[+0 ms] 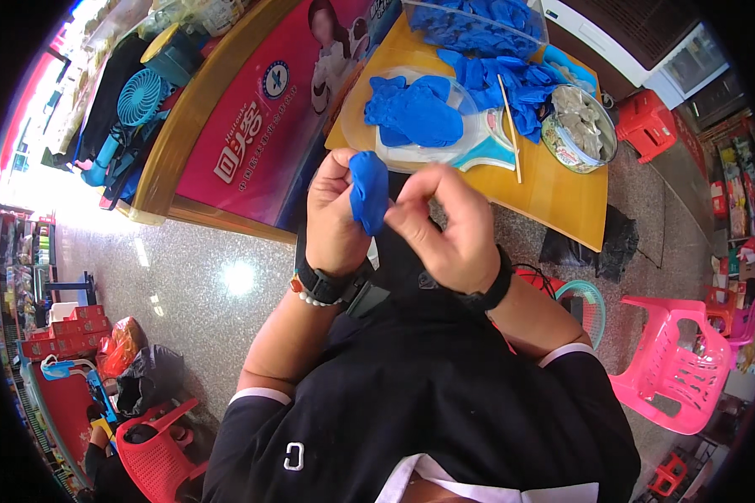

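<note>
My left hand (331,214) is closed round a small, soft blue cloth piece (369,194) with a rounded end, held upright in front of me. Close against the right edge of this piece is my right hand (451,228), its thumb and forefinger pinched; whatever lies between those fingertips is too small to make out. Beyond both hands, several flat blue cloth pieces (424,111) lie on a clear round plastic lid (356,138). More blue cloth (524,96) is heaped to the right of it on the wooden table (554,205).
A clear bin (470,38) of blue pieces stands at the table's far side. A thin wooden stick (509,126), a white-and-teal hand fan (495,151) and a round tin (591,157) of greyish scraps lie nearer. Pink chair (671,360) right; red chair (164,448) lower left.
</note>
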The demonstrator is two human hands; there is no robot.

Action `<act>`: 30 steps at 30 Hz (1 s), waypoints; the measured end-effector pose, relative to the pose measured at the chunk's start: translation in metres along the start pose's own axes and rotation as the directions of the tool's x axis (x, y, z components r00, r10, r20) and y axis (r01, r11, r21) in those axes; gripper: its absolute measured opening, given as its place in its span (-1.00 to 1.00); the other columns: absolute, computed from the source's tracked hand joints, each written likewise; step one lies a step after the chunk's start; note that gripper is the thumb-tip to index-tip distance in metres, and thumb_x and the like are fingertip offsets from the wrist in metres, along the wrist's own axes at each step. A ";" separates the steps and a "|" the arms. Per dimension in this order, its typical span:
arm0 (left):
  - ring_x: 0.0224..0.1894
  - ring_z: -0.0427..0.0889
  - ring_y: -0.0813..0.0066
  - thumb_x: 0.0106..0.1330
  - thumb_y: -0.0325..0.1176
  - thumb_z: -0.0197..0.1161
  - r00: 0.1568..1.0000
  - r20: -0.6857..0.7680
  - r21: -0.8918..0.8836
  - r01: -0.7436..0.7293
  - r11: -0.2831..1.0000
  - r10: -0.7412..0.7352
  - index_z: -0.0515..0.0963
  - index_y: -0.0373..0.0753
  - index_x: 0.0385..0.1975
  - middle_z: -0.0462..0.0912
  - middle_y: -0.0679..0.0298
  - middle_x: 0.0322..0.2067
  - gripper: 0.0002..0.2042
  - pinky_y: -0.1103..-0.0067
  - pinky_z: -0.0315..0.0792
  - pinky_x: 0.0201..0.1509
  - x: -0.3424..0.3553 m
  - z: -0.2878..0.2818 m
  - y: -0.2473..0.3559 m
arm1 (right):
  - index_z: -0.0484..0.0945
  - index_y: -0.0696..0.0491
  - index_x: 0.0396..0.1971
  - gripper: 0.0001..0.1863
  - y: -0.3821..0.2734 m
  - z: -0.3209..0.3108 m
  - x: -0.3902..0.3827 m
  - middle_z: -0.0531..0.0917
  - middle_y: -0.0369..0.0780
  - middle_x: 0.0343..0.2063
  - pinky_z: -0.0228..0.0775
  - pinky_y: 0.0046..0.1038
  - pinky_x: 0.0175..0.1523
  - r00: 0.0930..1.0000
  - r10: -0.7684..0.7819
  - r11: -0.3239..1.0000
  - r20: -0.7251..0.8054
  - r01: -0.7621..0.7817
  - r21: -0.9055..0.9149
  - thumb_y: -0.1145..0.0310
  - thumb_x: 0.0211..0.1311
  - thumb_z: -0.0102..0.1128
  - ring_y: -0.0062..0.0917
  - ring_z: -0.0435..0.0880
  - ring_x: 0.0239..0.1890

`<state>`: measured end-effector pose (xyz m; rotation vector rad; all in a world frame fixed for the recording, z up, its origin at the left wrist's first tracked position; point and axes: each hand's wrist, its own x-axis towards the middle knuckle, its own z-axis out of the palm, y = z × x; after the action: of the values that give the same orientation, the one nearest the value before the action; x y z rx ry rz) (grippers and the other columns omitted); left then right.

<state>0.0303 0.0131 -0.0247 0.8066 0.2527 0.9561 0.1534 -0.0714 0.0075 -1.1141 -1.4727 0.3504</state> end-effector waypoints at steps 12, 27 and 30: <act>-0.37 0.49 0.73 0.30 -0.52 0.14 0.949 -0.075 0.350 -0.262 0.900 0.305 0.40 -0.27 -0.22 0.52 0.39 -0.34 -0.89 0.78 0.38 -0.25 -0.008 0.015 -0.002 | 0.45 0.15 -0.48 -0.92 0.002 0.003 0.002 0.52 -0.21 -0.60 0.34 -0.48 -0.38 0.966 0.245 0.955 0.079 -0.254 0.154 0.51 0.11 0.17 -0.46 0.53 -0.51; -0.32 0.49 0.71 0.28 -0.53 0.16 0.954 0.028 0.377 -0.286 0.881 0.298 0.40 -0.28 -0.26 0.53 0.38 -0.37 -0.90 0.75 0.39 -0.21 -0.005 0.014 0.008 | 0.41 0.15 -0.53 -0.84 0.009 0.012 0.007 0.47 -0.27 -0.63 0.26 -0.57 -0.41 0.968 0.252 0.917 -0.017 -0.234 0.322 0.46 0.15 0.20 -0.60 0.44 -0.56; -0.33 0.47 0.71 0.27 -0.54 0.15 0.961 0.025 0.334 -0.268 0.904 0.276 0.40 -0.27 -0.24 0.50 0.38 -0.36 -0.88 0.75 0.37 -0.21 -0.009 0.018 0.008 | 0.37 0.15 -0.63 -0.82 0.004 0.006 0.013 0.45 -0.15 -0.65 0.21 -0.40 -0.49 0.999 -0.022 0.996 0.032 0.019 0.089 0.52 0.03 0.20 -0.32 0.43 -0.62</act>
<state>0.0291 -0.0004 -0.0079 1.1670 0.3343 1.2047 0.1514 -0.0570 0.0107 -1.0262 -1.4827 0.4175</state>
